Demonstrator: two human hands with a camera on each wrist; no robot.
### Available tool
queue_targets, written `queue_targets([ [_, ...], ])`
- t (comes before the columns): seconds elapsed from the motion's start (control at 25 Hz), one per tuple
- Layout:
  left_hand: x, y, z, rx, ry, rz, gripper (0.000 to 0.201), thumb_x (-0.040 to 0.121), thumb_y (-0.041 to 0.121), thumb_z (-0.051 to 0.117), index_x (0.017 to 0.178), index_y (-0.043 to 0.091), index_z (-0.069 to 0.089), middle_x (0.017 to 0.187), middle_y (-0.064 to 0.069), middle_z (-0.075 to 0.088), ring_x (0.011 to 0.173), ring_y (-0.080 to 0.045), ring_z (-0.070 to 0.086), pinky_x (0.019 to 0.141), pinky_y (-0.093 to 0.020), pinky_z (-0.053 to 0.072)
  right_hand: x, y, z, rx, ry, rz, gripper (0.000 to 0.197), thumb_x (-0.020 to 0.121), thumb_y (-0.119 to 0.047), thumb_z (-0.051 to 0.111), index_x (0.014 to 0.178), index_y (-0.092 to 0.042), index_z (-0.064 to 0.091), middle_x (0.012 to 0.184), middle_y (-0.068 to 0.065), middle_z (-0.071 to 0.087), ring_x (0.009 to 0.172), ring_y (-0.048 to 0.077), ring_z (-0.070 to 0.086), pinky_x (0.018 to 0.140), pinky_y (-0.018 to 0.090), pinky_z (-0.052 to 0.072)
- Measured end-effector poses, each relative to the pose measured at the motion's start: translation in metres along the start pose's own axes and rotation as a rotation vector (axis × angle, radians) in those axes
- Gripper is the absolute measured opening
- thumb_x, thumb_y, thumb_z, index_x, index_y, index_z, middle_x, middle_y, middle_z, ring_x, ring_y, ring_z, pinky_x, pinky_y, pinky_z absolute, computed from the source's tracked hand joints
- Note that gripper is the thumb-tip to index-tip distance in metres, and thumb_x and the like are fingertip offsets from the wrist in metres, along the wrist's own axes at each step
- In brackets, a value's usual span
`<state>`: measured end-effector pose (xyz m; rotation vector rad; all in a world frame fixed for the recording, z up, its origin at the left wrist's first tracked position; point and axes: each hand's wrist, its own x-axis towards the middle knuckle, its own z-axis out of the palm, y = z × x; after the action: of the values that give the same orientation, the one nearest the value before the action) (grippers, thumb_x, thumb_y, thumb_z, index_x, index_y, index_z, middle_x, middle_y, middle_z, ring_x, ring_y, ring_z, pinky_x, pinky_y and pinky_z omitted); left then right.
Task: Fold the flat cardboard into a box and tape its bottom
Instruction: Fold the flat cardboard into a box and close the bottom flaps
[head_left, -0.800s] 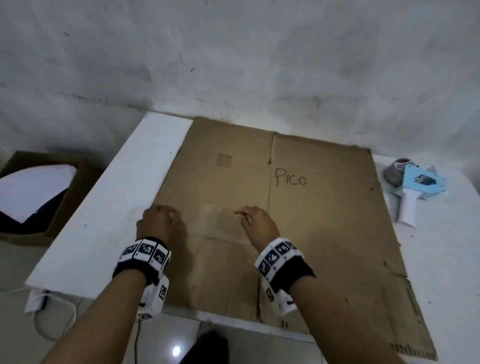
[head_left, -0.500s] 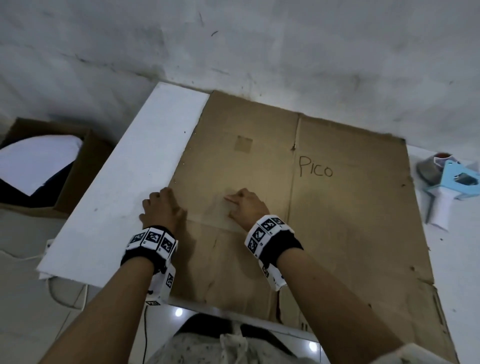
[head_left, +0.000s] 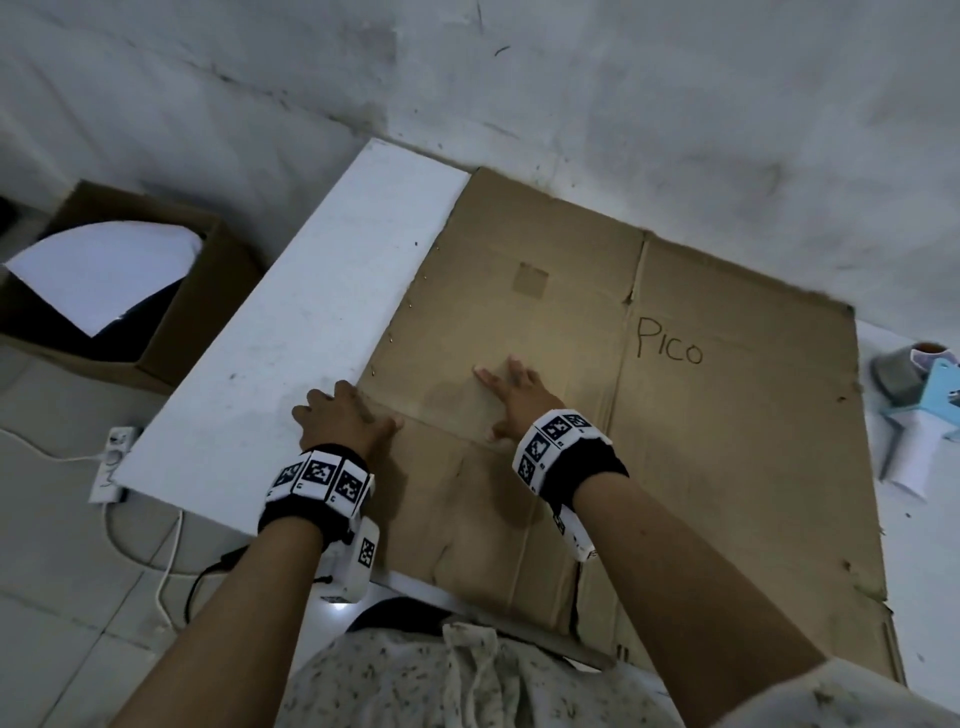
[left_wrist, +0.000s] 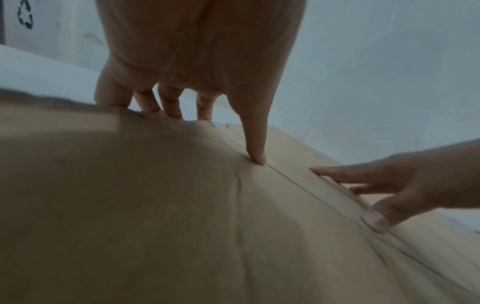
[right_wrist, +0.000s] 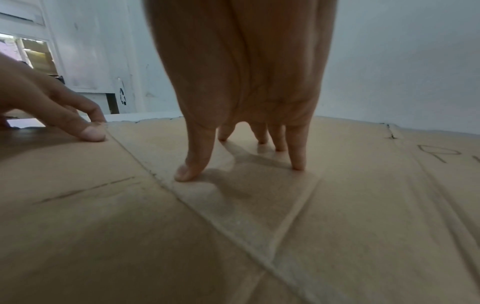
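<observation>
One open brown box (head_left: 130, 291) sits on the floor at far left, beside one power strip (head_left: 111, 462) with its cord. One white table (head_left: 291, 364) stands against the wall, with a bare strip along its left side. My left hand (head_left: 340, 418) is at the left edge of the one flat cardboard (head_left: 727, 467): the four fingers (left_wrist: 171, 102) curl over that edge and the thumb presses on top at the horizontal crease, so the hand grips the sheet's border. My right hand (head_left: 519, 397) lies further in on the same panel, fingers straight and spread, fingertips (right_wrist: 298, 162) and thumb pressing the surface just beyond the crease; it grasps nothing. The cardboard lies flat on the table, covers most of it, and its near edge overhangs the table's front. One vertical crease runs beside the handwritten word "Pico". At far right, one blue tape dispenser (head_left: 930, 415) rests on the table, just clear of the cardboard's right edge.
</observation>
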<state>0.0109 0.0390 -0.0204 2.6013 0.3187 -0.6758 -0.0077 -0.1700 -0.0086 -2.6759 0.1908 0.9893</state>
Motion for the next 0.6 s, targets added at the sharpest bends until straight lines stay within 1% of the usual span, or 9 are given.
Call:
queue_targets([
  [0.08, -0.001, 0.0, -0.002, -0.053, -0.013, 0.004, 0.07, 0.074, 0.041, 0.071, 0.128, 0.008, 0.04, 0.131, -0.019, 0.048, 0.123, -0.037, 0.044, 0.101, -0.041, 0.039, -0.003, 0.0, 0.001, 0.028, 0.023, 0.015, 0.089, 0.086, -0.019, 0.064, 0.148, -0.039, 0.004, 0.159, 0.007, -0.014, 0.146, 0.031, -0.008, 0.115, 0.05, 0.016],
  [0.12, -0.001, 0.0, -0.004, -0.067, -0.022, 0.005, 0.07, 0.074, 0.038, 0.073, 0.128, 0.008, 0.04, 0.13, -0.019, 0.051, 0.122, -0.037, 0.048, 0.1, -0.041, 0.04, -0.005, -0.003, 0.007, 0.045, 0.046, 0.019, 0.085, 0.088, -0.017, 0.06, 0.149, -0.038, 0.004, 0.159, 0.007, -0.014, 0.146, 0.031, -0.008, 0.116, 0.05, 0.014],
  [0.2, 0.001, 0.003, -0.007, -0.109, -0.037, -0.043, 0.072, 0.073, 0.032, 0.076, 0.129, 0.005, 0.038, 0.132, -0.019, 0.052, 0.122, -0.036, 0.05, 0.098, -0.04, 0.042, -0.012, -0.021, 0.027, 0.046, 0.066, -0.016, 0.071, 0.096, -0.016, 0.043, 0.149, -0.036, 0.001, 0.159, 0.005, -0.015, 0.146, 0.032, -0.012, 0.117, 0.051, 0.006],
  [0.24, 0.001, 0.006, -0.008, -0.151, -0.038, -0.081, 0.074, 0.072, 0.028, 0.078, 0.128, 0.003, 0.036, 0.132, -0.019, 0.052, 0.122, -0.036, 0.05, 0.098, -0.039, 0.042, -0.017, -0.033, 0.04, 0.027, 0.049, -0.054, 0.067, 0.098, -0.016, 0.036, 0.149, -0.036, -0.001, 0.159, 0.003, -0.017, 0.145, 0.031, -0.016, 0.116, 0.053, 0.001],
  [0.32, -0.001, 0.007, -0.007, -0.221, -0.019, -0.128, 0.076, 0.07, 0.025, 0.079, 0.127, 0.003, 0.033, 0.132, -0.019, 0.053, 0.121, -0.036, 0.051, 0.097, -0.039, 0.043, -0.024, -0.055, 0.064, -0.02, -0.011, -0.121, 0.07, 0.097, -0.024, 0.038, 0.148, -0.037, -0.008, 0.157, -0.001, -0.024, 0.143, 0.029, -0.023, 0.112, 0.06, -0.007],
  [0.36, -0.002, 0.007, -0.007, -0.229, -0.009, -0.121, 0.076, 0.07, 0.025, 0.079, 0.126, 0.003, 0.033, 0.132, -0.018, 0.053, 0.12, -0.036, 0.052, 0.097, -0.038, 0.043, -0.024, -0.061, 0.07, -0.042, -0.031, -0.125, 0.073, 0.096, -0.032, 0.041, 0.147, -0.037, -0.011, 0.156, -0.002, -0.027, 0.142, 0.029, -0.027, 0.11, 0.062, -0.01],
  [0.44, -0.004, 0.002, -0.009, -0.163, -0.013, -0.063, 0.074, 0.073, 0.03, 0.076, 0.127, 0.004, 0.033, 0.134, -0.016, 0.052, 0.122, -0.035, 0.051, 0.097, -0.037, 0.043, -0.021, -0.061, 0.072, -0.05, -0.039, -0.117, 0.079, 0.093, -0.045, 0.044, 0.146, -0.038, -0.014, 0.155, -0.004, -0.029, 0.141, 0.027, -0.029, 0.109, 0.063, -0.012],
  [0.52, -0.007, -0.004, -0.017, -0.03, -0.079, -0.033, 0.075, 0.075, 0.036, 0.073, 0.131, 0.005, 0.034, 0.136, -0.017, 0.05, 0.123, -0.035, 0.049, 0.098, -0.037, 0.043, -0.019, -0.056, 0.069, -0.043, -0.042, -0.115, 0.08, 0.091, -0.049, 0.045, 0.146, -0.039, -0.013, 0.155, -0.005, -0.028, 0.142, 0.027, -0.029, 0.109, 0.061, -0.013],
  [0.6, -0.011, -0.014, -0.025, 0.09, -0.181, -0.032, 0.074, 0.077, 0.043, 0.069, 0.133, 0.005, 0.039, 0.137, -0.017, 0.049, 0.124, -0.033, 0.049, 0.098, -0.036, 0.043, -0.02, -0.055, 0.067, -0.03, -0.056, -0.123, 0.078, 0.091, -0.051, 0.043, 0.147, -0.04, -0.01, 0.156, -0.006, -0.027, 0.142, 0.026, -0.028, 0.109, 0.06, -0.014],
])
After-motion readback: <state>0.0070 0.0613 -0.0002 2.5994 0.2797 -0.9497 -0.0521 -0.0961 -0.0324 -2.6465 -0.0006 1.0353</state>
